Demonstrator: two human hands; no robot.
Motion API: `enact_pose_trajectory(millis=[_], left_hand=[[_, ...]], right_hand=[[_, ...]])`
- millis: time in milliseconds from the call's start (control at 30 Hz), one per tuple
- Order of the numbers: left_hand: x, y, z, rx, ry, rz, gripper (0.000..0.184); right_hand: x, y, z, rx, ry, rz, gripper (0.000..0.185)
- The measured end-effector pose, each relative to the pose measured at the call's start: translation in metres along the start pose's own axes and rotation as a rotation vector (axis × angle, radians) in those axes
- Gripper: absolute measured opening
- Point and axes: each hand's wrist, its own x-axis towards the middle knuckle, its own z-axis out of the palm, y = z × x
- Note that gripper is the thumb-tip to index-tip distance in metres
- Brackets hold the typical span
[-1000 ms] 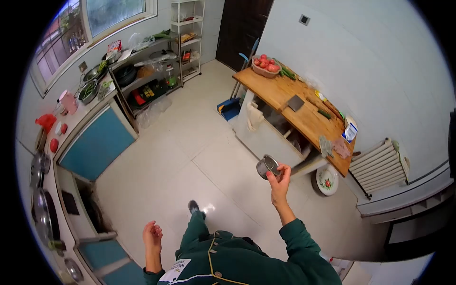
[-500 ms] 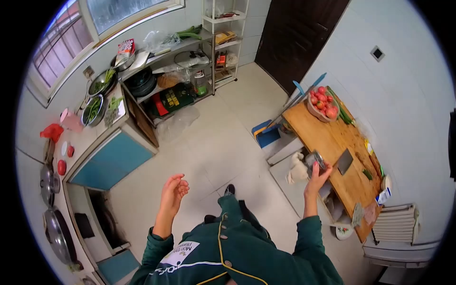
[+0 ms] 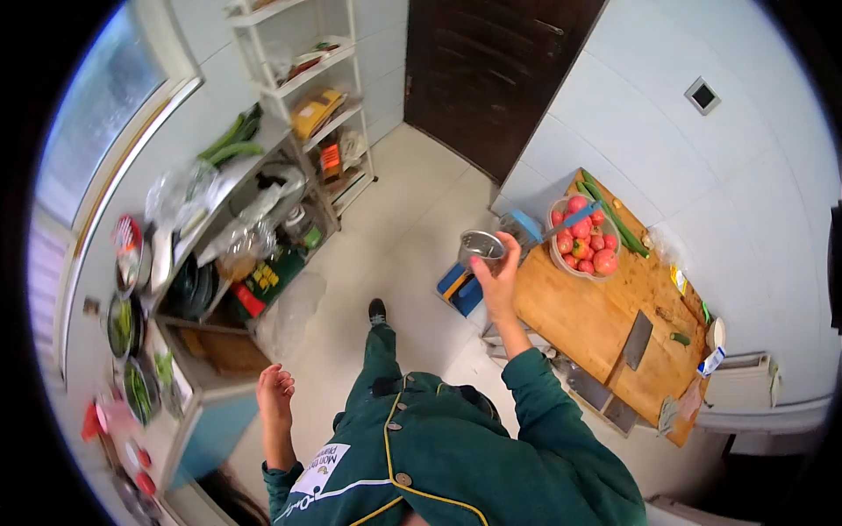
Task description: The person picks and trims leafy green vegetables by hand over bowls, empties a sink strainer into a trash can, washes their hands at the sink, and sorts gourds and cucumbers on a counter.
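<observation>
My right hand [image 3: 498, 282] grips a small round metal cup [image 3: 482, 249] by its side, thumb on the near wall and fingers behind. The cup is in the air, left of the wooden table [image 3: 561, 307], with its open top up. My left hand [image 3: 275, 391] hangs over the floor at the lower left, its fingers curled, with nothing seen in them. Near the cup, a plastic bowl [image 3: 556, 256] of red tomatoes [image 3: 579, 230] stands on the table.
A cleaver [image 3: 638, 340] and green vegetables [image 3: 624, 230] lie on the table. Behind the cup is a blue dustpan [image 3: 463, 293]. A metal shelf [image 3: 219, 237] and a white rack [image 3: 307, 66] stand at the left, a dark door [image 3: 491, 79] ahead.
The view has moved forward toward the door and rack. The cup, still in my right hand, has gone from beside the table's front to near the tomato bowl. My left hand has lowered since half a second ago.
</observation>
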Motion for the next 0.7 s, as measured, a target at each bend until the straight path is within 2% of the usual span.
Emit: enact_pose_trajectory(millis=[67, 100, 133, 233, 300, 367, 467, 567, 600, 667, 700], left_hand=[[0.056, 0.025, 0.040, 0.075, -0.071, -0.021, 0.019], [0.086, 0.037, 0.058, 0.087, -0.186, 0.034, 0.019], [0.111, 0.047, 0.073, 0.121, -0.206, -0.002, 0.019], [0.174, 0.099, 0.162, 0.204, -0.282, 0.068, 0.016], [0.212, 0.121, 0.210, 0.295, -0.411, 0.061, 0.015], [0.243, 0.130, 0.258, 0.376, -0.481, 0.046, 0.016], [0.258, 0.135, 0.334, 0.539, -0.504, 0.053, 0.016], [0.290, 0.118, 0.385, 0.505, -0.563, -0.039, 0.015], [0.300, 0.108, 0.397, 0.526, -0.577, -0.045, 0.015], [0.323, 0.091, 0.419, 0.637, -0.582, -0.146, 0.016], [0.330, 0.082, 0.429, 0.675, -0.636, -0.173, 0.017]], right_hand=[[0.036, 0.025, 0.018, -0.056, -0.012, -0.005, 0.066], [0.054, 0.035, 0.029, -0.027, 0.005, 0.031, 0.068], [0.067, 0.047, 0.038, -0.001, 0.029, 0.078, 0.069], [0.115, 0.055, 0.080, 0.004, 0.120, 0.155, 0.070], [0.142, 0.066, 0.101, 0.189, 0.121, 0.171, 0.071], [0.172, 0.085, 0.107, 0.104, 0.169, 0.146, 0.071], [0.219, 0.122, 0.097, 0.008, 0.232, 0.174, 0.071], [0.266, 0.177, 0.069, -0.032, 0.489, 0.223, 0.067], [0.283, 0.192, 0.054, -0.028, 0.515, 0.227, 0.067], [0.304, 0.216, 0.021, -0.210, 0.667, 0.225, 0.066], [0.315, 0.222, 0.004, -0.285, 0.776, 0.154, 0.066]])
